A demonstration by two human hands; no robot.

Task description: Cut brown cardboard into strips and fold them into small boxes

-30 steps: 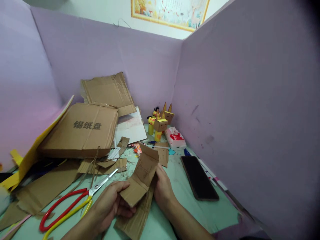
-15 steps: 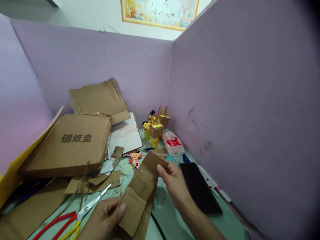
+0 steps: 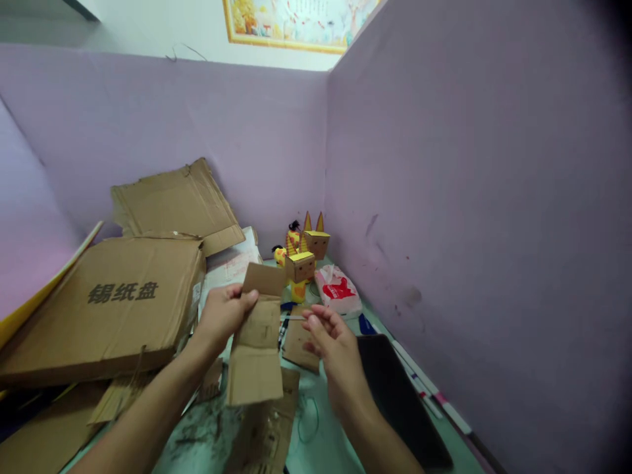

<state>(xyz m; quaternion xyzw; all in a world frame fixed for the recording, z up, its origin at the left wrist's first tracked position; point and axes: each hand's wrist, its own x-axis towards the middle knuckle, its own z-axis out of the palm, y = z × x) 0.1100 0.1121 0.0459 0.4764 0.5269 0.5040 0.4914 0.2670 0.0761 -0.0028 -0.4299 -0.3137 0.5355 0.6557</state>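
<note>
My left hand (image 3: 224, 319) grips the upper left edge of a folded cardboard strip (image 3: 255, 375), thumb on its face. Crease lines cross the strip, which hangs tilted above the table. My right hand (image 3: 338, 352) is at the right end of a thin whitish stick (image 3: 293, 318), thumb and forefinger pinched there. Below the stick lies a small cardboard piece (image 3: 300, 342). Another cardboard strip with tape (image 3: 269, 428) lies beneath the held one, nearer me. Two cardboard-headed yellow animal figures (image 3: 300, 266) stand just beyond my hands.
A large flat cardboard box (image 3: 108, 309) and cardboard sheets (image 3: 172, 204) are piled at the left. On the right are a tissue pack (image 3: 338, 289), a dark tablet-like slab (image 3: 399, 401) and white strips (image 3: 424, 382) along the purple wall (image 3: 469, 197).
My left hand has moved forward and now holds the strip near its top. My right hand has let go of the strip and moved to the stick. The view has shifted right.
</note>
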